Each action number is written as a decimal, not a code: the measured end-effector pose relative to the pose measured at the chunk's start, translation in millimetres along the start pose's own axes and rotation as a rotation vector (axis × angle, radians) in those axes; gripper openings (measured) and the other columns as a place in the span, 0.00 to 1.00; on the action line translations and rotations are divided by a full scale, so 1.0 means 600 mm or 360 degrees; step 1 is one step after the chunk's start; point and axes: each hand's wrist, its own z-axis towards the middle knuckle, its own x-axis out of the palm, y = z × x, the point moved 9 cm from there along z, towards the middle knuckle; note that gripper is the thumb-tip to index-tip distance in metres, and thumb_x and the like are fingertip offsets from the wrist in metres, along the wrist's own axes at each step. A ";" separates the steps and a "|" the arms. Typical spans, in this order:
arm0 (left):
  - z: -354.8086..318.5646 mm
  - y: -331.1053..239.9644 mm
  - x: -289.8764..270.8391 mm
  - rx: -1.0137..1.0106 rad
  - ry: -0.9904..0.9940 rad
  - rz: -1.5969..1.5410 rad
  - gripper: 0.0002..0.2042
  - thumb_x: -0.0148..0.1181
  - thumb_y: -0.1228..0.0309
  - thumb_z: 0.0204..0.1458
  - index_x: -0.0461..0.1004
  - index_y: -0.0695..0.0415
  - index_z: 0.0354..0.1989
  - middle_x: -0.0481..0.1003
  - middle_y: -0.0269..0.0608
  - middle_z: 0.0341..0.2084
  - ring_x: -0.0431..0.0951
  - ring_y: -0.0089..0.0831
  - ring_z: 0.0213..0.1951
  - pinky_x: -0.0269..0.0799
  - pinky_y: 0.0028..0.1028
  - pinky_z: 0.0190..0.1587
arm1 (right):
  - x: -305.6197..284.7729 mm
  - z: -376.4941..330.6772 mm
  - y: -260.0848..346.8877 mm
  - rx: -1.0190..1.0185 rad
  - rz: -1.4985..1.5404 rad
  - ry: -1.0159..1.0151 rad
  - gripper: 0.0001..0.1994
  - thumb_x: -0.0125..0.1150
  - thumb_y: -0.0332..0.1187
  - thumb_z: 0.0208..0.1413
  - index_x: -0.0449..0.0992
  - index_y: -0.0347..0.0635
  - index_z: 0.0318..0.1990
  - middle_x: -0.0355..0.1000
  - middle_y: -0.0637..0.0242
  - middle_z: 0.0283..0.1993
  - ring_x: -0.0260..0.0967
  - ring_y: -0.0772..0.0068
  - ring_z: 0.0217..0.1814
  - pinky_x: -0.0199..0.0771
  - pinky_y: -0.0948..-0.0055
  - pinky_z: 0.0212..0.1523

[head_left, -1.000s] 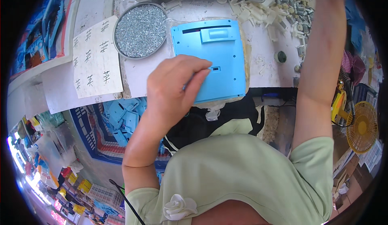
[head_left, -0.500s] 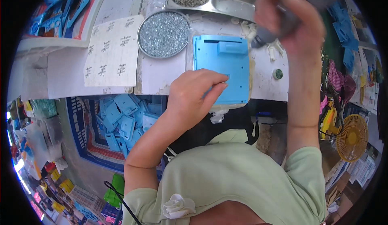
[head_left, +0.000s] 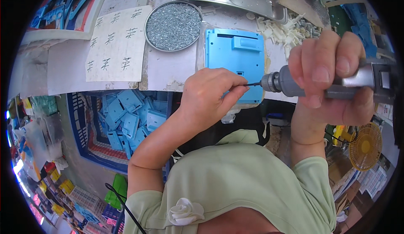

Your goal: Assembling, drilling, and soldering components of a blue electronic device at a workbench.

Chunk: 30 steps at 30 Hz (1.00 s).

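A light-blue plastic panel (head_left: pixel 224 59) lies flat near the front edge of the table, with a raised block at its top and small holes in its face. Over its lower half, my left hand (head_left: pixel 212 93) pinches thumb and forefinger together; whatever is between the tips is too small to make out. My right hand (head_left: pixel 326 74) wraps round a grey electric screwdriver (head_left: pixel 290 81), held sideways to the right of the panel. Its thin dark bit (head_left: pixel 253 84) points left and reaches my left fingertips.
Behind the panel stand a round dish of silvery screws (head_left: pixel 173 26) and a steel compartment tray (head_left: pixel 252 0). White plastic pieces (head_left: pixel 290 32) lie at the right. Below the table edge, a dark-blue crate (head_left: pixel 80 129) holds several blue panels. A yellow fan (head_left: pixel 365 145) stands lower right.
My right hand has brought the screwdriver down from the upper right, its bit now at my left fingertips. My left hand keeps its pinch, slightly further right.
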 end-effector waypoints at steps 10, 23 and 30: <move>0.066 0.050 -0.059 0.0101 0.0026 0.0256 0.11 0.74 0.68 0.43 0.81 0.54 0.36 0.79 0.37 0.32 0.79 0.37 0.35 0.72 0.34 0.40 | -0.039 0.013 -0.018 -0.0043 -0.0182 -0.0184 0.16 0.59 0.40 0.60 0.67 0.42 0.50 0.68 0.62 0.46 0.65 0.79 0.34 0.61 0.72 0.43; 0.117 0.221 -0.135 0.0082 -0.0040 0.1351 0.07 0.57 0.65 0.56 0.78 0.54 0.35 0.78 0.41 0.33 0.77 0.45 0.39 0.69 0.46 0.42 | -0.094 -0.074 -0.035 0.0120 -0.0355 -0.0498 0.18 0.58 0.39 0.60 0.68 0.40 0.54 0.65 0.70 0.24 0.63 0.76 0.25 0.65 0.73 0.32; 0.130 0.230 -0.131 -0.0052 0.0197 0.1369 0.08 0.56 0.65 0.57 0.76 0.57 0.33 0.78 0.43 0.31 0.78 0.46 0.38 0.70 0.46 0.40 | -0.051 -0.122 -0.031 0.0078 -0.0293 -0.0644 0.15 0.63 0.41 0.59 0.68 0.45 0.45 0.61 0.78 0.19 0.59 0.80 0.19 0.59 0.76 0.26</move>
